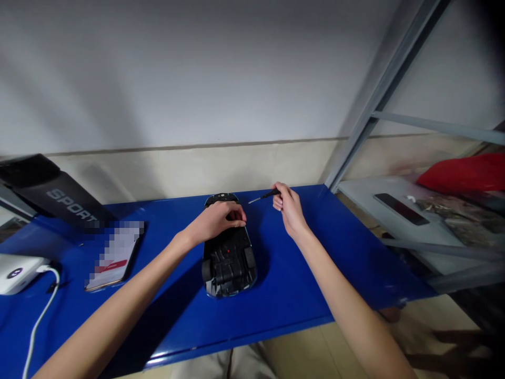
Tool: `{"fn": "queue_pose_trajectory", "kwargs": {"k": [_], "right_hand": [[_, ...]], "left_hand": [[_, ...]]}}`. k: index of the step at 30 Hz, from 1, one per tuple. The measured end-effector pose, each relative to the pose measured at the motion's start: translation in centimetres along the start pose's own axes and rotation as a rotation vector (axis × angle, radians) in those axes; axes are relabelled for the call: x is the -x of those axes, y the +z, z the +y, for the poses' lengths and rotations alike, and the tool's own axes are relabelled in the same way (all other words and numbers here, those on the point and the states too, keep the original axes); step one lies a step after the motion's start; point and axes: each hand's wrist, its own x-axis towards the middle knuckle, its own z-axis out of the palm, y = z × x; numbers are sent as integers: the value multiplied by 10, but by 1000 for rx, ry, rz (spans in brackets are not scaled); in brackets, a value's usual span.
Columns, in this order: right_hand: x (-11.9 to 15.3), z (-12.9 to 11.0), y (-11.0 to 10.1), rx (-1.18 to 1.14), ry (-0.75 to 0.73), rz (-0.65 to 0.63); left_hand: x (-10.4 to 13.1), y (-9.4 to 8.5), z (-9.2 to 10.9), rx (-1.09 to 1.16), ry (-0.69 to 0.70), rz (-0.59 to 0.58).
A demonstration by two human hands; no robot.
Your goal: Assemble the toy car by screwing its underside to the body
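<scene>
A black toy car (229, 263) lies upside down on the blue table (292, 295), its underside and wheels facing up. Over the car's upper half is my left hand (221, 218), fingers curled and pressed together near its right edge; whatever they may hold is too small to make out. To the right of the car, my right hand (288, 204) grips the black handle of a screwdriver (268, 195), held above the table with its metal tip pointing left toward the car. The tip does not touch the car.
On the left are a phone (116, 258), a black SPORT bottle (59, 195) and a white device (21, 273) with a white cable. A metal frame (355, 142) rises at the right, beside a pale shelf (359, 192) bearing a dark phone (401, 208) and a red item (465, 176).
</scene>
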Motion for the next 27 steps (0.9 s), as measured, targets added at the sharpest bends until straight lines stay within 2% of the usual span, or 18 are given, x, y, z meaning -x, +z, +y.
{"fn": "queue_pose_trajectory", "kwargs": {"k": [8, 10, 12, 16, 20, 21, 23, 27], "right_hand": [[0, 0, 1, -4, -6, 2], [0, 0, 1, -3, -9, -3], [1, 0, 1, 1, -13, -12], [4, -3, 6, 10, -20, -37], [11, -5, 14, 87, -48, -77], [14, -5, 16, 139, -68, -87], [19, -5, 20, 264, -121, -102], [26, -6, 24, 456, -208, -108]], "left_hand": [[0, 0, 3, 87, -41, -11], [2, -3, 3, 137, -55, 21], [7, -6, 1, 179, -84, 118], [24, -6, -19, 202, -154, 448], [45, 13, -50, 349, -190, 767], [50, 19, -57, 422, -216, 811], [57, 32, -65, 583, -301, 794], [64, 50, -67, 911, -382, 664]]}}
